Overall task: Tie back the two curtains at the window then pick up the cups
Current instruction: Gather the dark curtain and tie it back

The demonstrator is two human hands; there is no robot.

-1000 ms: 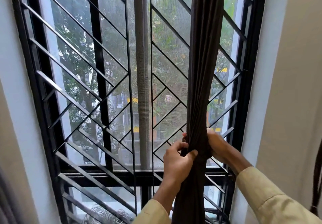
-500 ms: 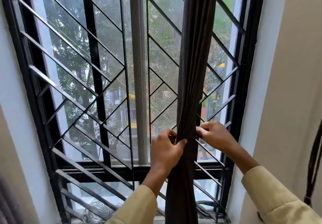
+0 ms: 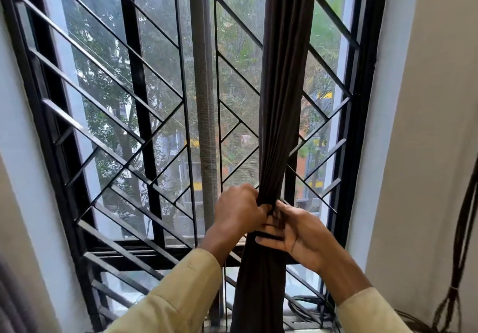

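- Where the left hand (image 3: 239, 211) grips the bunched curtain (image 3: 282, 99), folds hide its fingertips.
- Just beside it, the right hand (image 3: 300, 233) pinches the same dark, pleated cloth.

Daylight through window (image 3: 160, 99), backlit dark grille, edges bowed, sharp focus

Curtain (image 3: 282, 99): dark brown, plain, fine vertical folds. Window grille (image 3: 137, 86): black, slanted bars meeting in a chevron pattern on both sides of the upright bars. Rolled mesh screen (image 3: 204, 99) in the middle: grey, fine weave. Left sleeve (image 3: 181, 296) and right sleeve (image 3: 367, 312): pale yellow-khaki, plain. Window reveal (image 3: 388, 125): white with a bluish cast. Wall (image 3: 445, 99) at right: beige, plain. Cables (image 3: 463, 229) against it: dark brown to black. Outside: green trees (image 3: 103, 86), building (image 3: 301, 164) orange with yellow bands.
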